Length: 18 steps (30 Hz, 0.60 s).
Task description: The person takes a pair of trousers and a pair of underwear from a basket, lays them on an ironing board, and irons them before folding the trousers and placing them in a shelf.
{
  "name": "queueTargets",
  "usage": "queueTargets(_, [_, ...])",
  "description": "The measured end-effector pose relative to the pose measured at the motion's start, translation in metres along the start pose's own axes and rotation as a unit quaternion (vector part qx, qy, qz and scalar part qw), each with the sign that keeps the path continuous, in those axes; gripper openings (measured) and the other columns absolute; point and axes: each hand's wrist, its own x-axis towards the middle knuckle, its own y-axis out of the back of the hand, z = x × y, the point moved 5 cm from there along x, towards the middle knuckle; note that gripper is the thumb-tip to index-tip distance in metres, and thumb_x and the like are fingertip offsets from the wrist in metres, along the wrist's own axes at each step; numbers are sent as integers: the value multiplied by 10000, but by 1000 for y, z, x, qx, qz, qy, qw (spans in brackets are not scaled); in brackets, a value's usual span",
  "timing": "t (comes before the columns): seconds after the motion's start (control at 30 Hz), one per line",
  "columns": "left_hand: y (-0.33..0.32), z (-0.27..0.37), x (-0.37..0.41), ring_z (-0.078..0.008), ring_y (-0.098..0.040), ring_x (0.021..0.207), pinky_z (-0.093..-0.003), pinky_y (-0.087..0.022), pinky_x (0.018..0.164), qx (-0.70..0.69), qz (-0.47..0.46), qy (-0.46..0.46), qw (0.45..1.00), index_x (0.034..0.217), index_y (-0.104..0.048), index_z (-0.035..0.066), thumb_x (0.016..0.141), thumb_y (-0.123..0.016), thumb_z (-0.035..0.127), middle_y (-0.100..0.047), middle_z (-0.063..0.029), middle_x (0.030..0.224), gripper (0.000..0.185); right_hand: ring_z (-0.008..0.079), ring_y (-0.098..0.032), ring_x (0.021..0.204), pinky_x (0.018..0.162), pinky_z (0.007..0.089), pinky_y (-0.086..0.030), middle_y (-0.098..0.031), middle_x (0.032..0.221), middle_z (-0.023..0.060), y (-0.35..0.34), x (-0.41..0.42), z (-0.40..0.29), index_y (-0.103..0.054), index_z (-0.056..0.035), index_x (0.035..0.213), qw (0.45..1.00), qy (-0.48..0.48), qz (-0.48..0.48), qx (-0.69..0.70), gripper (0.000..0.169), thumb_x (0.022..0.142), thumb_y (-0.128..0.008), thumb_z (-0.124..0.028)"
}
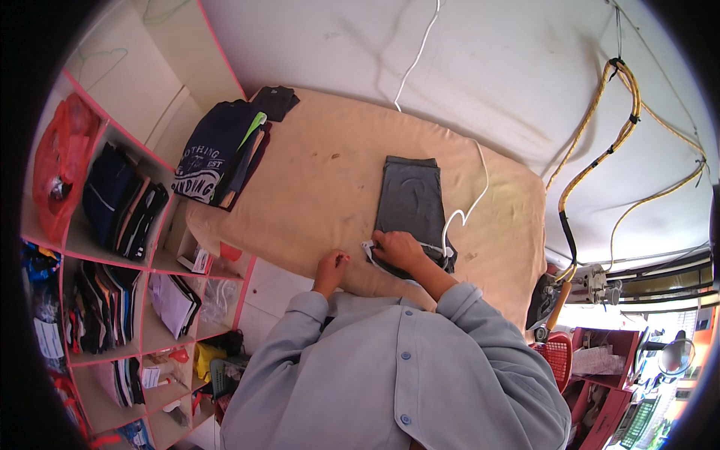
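Observation:
A folded dark grey garment (pixel 410 191) lies on the tan cloth cover of a padded table (pixel 315 185) in front of me. Across its near end is a white clip hanger (pixel 368 245), with its hook rising at the right. My right hand (pixel 400 250) grips the hanger's left end along with the garment's edge; the fingertips are partly hidden. To the left, over the table's near edge, my left hand (pixel 332 271) has curled fingers. Something small and dark shows between them, too small to tell whether it is an object or shadow.
Folded shirts (pixel 216 152) are stacked at the table's far left, beside a small dark folded garment (pixel 274 102). Shelves (pixel 149 264) holding clothes stand left. A white cord (pixel 485 169) crosses the table. At right are an iron (pixel 543 301) and yellow hoses (pixel 585 163).

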Motion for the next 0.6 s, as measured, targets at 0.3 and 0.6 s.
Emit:
queueTargets(0.3, [18, -17, 15, -111, -582, 619, -251, -454, 549, -29, 114, -42, 992, 915, -583, 30, 856, -548, 127, -615, -56, 755, 118, 315, -603, 690, 602, 424, -468, -604, 707, 135, -6, -8, -14, -497, -81, 851, 999, 20, -37, -26, 219, 771, -583, -267])
queueTargets(0.6, [-18, -19, 9, -130, -584, 550, -252, -476, 466, -219, -81, 225, 946, 880, -583, 5, 876, -546, 226, -622, -80, 736, 224, 333, -610, 712, 629, 435, -477, -614, 726, 154, 19, -34, 25, -498, -75, 871, 994, -80, 69, 1, 208, 771, -590, -232])
